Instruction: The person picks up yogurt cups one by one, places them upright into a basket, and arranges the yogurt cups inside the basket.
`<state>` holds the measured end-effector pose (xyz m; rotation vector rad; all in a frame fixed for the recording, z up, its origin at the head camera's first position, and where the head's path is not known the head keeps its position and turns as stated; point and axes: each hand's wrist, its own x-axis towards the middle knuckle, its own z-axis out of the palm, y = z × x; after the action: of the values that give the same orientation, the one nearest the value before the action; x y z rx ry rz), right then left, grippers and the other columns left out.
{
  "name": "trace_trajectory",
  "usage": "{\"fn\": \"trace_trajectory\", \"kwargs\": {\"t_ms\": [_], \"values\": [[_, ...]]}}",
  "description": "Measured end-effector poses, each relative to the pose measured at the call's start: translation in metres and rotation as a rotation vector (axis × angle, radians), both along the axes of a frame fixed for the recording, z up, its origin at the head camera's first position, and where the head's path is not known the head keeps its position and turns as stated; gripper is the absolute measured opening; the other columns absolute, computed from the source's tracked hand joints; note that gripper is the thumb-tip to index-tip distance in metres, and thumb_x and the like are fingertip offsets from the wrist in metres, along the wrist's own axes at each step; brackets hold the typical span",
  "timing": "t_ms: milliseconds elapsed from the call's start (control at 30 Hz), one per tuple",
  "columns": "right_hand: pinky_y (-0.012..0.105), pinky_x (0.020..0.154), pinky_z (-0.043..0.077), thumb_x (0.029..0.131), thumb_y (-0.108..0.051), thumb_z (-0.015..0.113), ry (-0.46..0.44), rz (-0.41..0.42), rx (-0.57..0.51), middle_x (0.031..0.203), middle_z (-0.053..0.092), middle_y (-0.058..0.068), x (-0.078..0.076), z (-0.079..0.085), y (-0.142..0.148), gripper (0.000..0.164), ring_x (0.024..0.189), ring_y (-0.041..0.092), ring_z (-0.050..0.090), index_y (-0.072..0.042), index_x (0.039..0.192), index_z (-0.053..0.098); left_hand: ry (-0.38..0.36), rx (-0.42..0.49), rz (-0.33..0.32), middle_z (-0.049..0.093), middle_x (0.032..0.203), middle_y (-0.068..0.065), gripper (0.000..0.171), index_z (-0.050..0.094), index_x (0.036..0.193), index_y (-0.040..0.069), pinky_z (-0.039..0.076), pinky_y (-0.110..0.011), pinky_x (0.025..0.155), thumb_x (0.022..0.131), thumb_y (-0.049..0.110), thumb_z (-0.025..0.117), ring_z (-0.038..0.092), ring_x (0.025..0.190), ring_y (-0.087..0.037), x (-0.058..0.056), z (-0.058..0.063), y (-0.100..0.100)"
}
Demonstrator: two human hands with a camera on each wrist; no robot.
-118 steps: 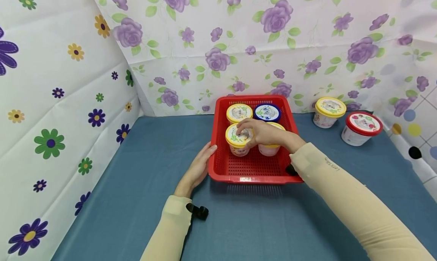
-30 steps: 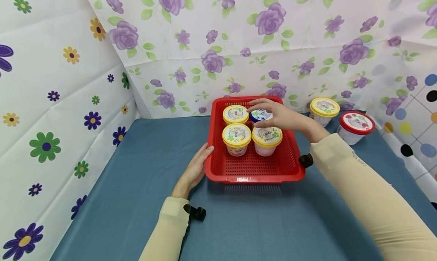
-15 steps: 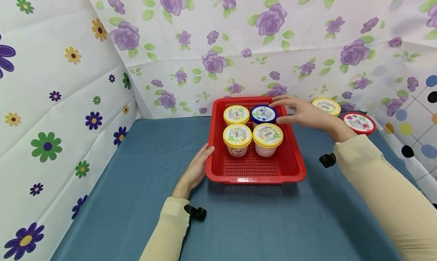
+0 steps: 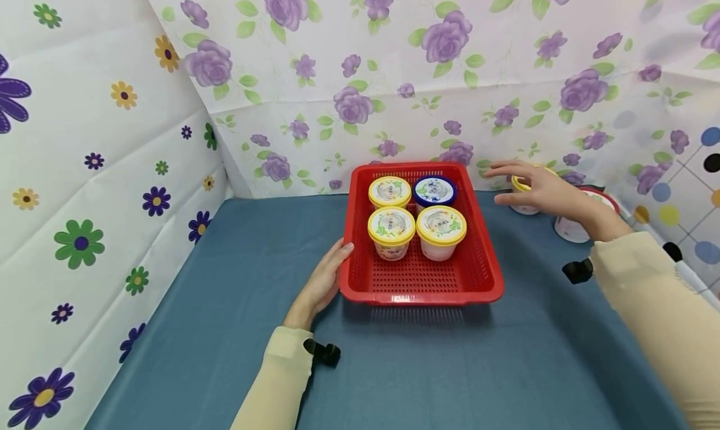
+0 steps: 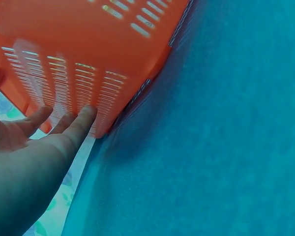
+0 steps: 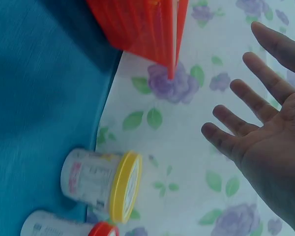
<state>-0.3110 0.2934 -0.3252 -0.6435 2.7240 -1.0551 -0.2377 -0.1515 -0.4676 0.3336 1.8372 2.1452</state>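
Observation:
The red perforated basket (image 4: 422, 297) holds several lidded tubs, grouped toward its back: yellow-lidded ones, such as the front left tub (image 4: 392, 227), and a blue-lidded tub (image 4: 434, 191). My left hand (image 4: 322, 280) rests against the basket's left side. In the left wrist view, its straight fingers touch the slotted outer wall (image 5: 64, 73). My right hand (image 4: 542, 189) hovers right of the basket, fingers spread and holding nothing. It partly covers a yellow-lidded tub (image 4: 524, 209) and a red-lidded tub (image 4: 570, 229). Both tubs show beneath the hand in the right wrist view.
Blue cloth (image 4: 270, 249) covers the table. A floral sheet (image 4: 315, 117) hangs right behind the basket and tubs, and another patterned sheet (image 4: 79, 186) hangs along the left. A dotted, tiled surface (image 4: 689, 211) borders the right side.
My right hand has left the tubs inside the basket and moved right, past the rim, toward the two outside tubs. My left hand has stayed at the basket's left side.

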Motion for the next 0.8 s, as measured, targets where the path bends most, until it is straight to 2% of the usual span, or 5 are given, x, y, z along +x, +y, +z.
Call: {"fn": "trace_trajectory", "kwargs": {"t_ms": [200, 433, 667, 800], "values": [[0.075, 0.116, 0.018, 0.099, -0.027, 0.073, -0.034, -0.036, -0.012, 0.168, 0.027, 0.015, 0.004, -0.003, 0.026, 0.063, 0.154, 0.039, 0.019, -0.011, 0.155, 0.048, 0.0, 0.0, 0.004, 0.048, 0.153, -0.025, 0.059, 0.032, 0.161, 0.009, 0.049, -0.039, 0.106, 0.111, 0.037, 0.047, 0.049, 0.138, -0.041, -0.001, -0.001, 0.0], [0.077, 0.111, 0.023, 0.1, -0.024, 0.072, -0.016, -0.067, -0.017, 0.165, 0.031, 0.017, 0.008, -0.007, 0.053, 0.063, 0.15, 0.045, 0.025, -0.007, 0.155, 0.046, -0.002, -0.001, -0.005, 0.046, 0.154, -0.026, 0.06, 0.03, 0.162, 0.009, 0.049, -0.046, 0.107, 0.111, 0.038, 0.047, 0.048, 0.138, -0.044, 0.0, 0.001, -0.001], [0.075, 0.11, 0.025, 0.1, -0.027, 0.071, -0.017, -0.117, 0.04, 0.167, 0.025, 0.02, 0.009, -0.013, 0.077, 0.064, 0.148, 0.052, 0.024, -0.007, 0.155, 0.045, -0.016, -0.025, -0.004, 0.046, 0.154, -0.026, 0.06, 0.031, 0.162, 0.01, 0.053, -0.039, 0.102, 0.111, 0.038, 0.047, 0.05, 0.137, -0.042, -0.001, 0.002, -0.002], [0.078, 0.109, 0.022, 0.102, -0.027, 0.069, -0.046, -0.123, 0.046, 0.17, 0.017, 0.021, 0.011, -0.016, 0.089, 0.065, 0.149, 0.056, 0.018, -0.007, 0.157, 0.041, -0.026, -0.032, 0.001, 0.046, 0.155, -0.023, 0.061, 0.031, 0.162, 0.012, 0.052, -0.038, 0.103, 0.111, 0.04, 0.049, 0.049, 0.139, -0.04, 0.0, 0.003, -0.002]]}}
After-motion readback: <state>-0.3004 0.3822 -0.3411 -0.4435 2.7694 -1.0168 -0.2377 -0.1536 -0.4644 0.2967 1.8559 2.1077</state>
